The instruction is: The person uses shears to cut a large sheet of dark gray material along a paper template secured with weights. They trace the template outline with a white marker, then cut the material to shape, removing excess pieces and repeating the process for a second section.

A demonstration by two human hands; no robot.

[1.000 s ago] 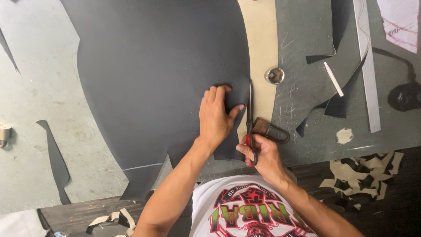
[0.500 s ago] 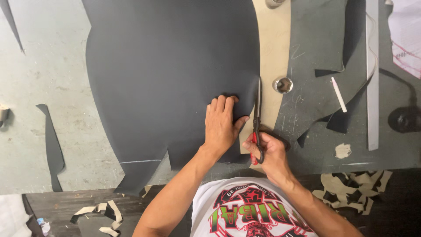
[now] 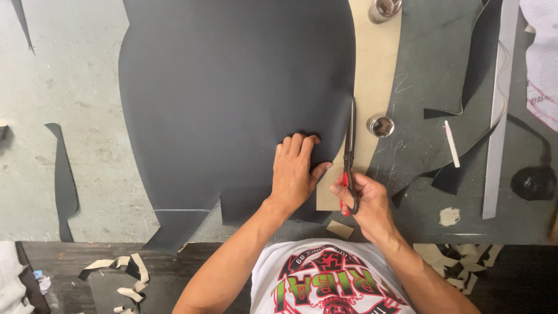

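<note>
Fingers of the left hand (image 3: pixel 296 174) press flat, together, on the black sheet (image 3: pixel 232 99); beside them, the right hand (image 3: pixel 363 197) grips scissors (image 3: pixel 350 145).

Matt black sheet (image 3: pixel 221 99); metal scissors (image 3: pixel 350 148), red plastic grips; scuffed grey table (image 3: pixel 64 75).

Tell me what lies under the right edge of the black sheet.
A tan template sticks out from under the black sheet beside the scissors, resting on the grey table. How far it runs underneath is covered.
</note>
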